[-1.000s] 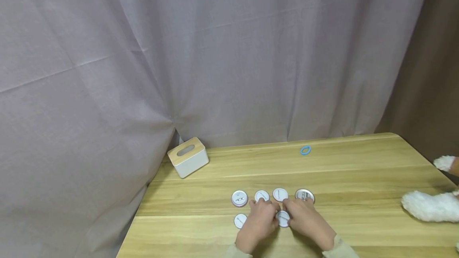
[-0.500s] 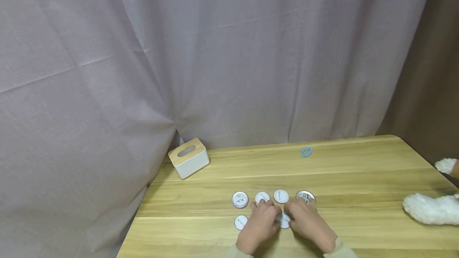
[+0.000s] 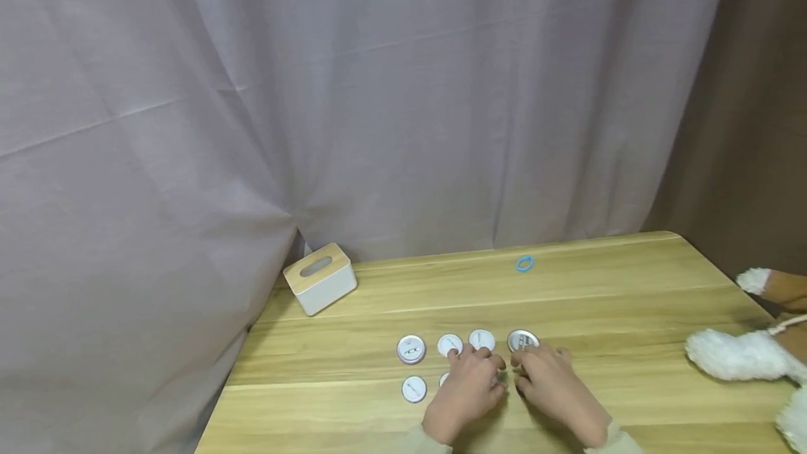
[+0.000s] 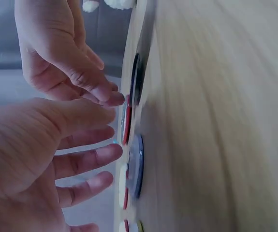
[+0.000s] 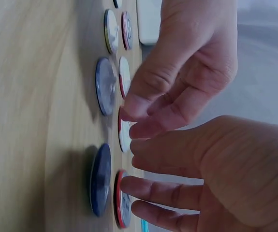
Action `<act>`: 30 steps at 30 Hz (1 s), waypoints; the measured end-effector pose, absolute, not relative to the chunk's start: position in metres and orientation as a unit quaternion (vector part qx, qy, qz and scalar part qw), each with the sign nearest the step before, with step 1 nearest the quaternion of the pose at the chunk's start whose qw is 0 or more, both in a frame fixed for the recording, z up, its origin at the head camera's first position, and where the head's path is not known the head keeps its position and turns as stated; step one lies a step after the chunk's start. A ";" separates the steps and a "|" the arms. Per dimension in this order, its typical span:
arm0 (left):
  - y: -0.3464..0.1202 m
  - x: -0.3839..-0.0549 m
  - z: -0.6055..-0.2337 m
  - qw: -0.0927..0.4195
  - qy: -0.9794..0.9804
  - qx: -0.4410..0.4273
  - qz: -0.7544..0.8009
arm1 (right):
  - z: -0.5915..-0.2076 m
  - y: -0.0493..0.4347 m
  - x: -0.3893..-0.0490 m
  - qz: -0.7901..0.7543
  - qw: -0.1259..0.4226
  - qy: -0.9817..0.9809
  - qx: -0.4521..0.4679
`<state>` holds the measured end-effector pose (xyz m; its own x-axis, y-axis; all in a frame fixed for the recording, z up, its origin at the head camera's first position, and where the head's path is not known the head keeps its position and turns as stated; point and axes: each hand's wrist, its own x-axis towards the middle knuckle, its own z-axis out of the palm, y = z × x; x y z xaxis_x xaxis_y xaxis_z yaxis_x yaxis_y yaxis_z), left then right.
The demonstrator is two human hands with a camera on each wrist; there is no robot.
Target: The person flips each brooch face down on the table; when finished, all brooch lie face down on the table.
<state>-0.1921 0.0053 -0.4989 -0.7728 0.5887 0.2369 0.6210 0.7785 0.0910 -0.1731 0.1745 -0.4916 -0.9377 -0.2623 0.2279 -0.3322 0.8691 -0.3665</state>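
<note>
Several round pin badges lie on the wooden table in two rows, most with white backs and pins upward. My left hand [image 3: 468,387] is over the near row, fingers loosely bent, partly covering a badge [image 3: 444,378]. To its right, my right hand [image 3: 557,384] has its fingertips close to the silver-backed badge [image 3: 523,340] at the far row's right end. Beneath the hands, a dark blue-edged badge [image 5: 100,181] shows in the right wrist view. Both wrist views show the hands close together, their fingers spread or slightly bent, with nothing pinched between them.
A white tissue box [image 3: 320,279] with a wooden lid stands at the back left. A blue ring [image 3: 525,263] lies near the table's back edge. White and brown plush limbs [image 3: 731,354] reach over the right side. A grey curtain [image 3: 403,104] hangs behind.
The fingers of both hands have come away from the near-row badge they held between them. Both hands have shifted right, and a gap has widened between them. The head view has turned slightly right.
</note>
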 end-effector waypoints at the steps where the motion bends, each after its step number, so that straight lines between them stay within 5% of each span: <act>1: 0.007 -0.192 -0.499 0.100 -0.937 -0.325 -0.077 | -0.491 0.176 -0.172 0.204 0.083 -0.963 0.152; 12: 0.021 -0.189 -0.498 0.068 -0.935 -0.344 -0.056 | -0.489 0.189 -0.162 0.213 0.024 -0.968 0.132; 23: 0.027 -0.191 -0.505 0.114 -0.923 -0.365 -0.047 | -0.495 0.193 -0.165 0.209 0.050 -0.964 0.156; 30: 0.026 -0.195 -0.505 0.101 -0.923 -0.365 -0.066 | -0.492 0.203 -0.166 0.236 0.028 -0.952 0.190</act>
<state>-0.1949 0.0260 -0.5047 -0.7136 0.6603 0.2338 0.6869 0.7251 0.0486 -0.1662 0.2028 -0.4917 -0.9259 -0.3496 0.1432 -0.3760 0.8161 -0.4389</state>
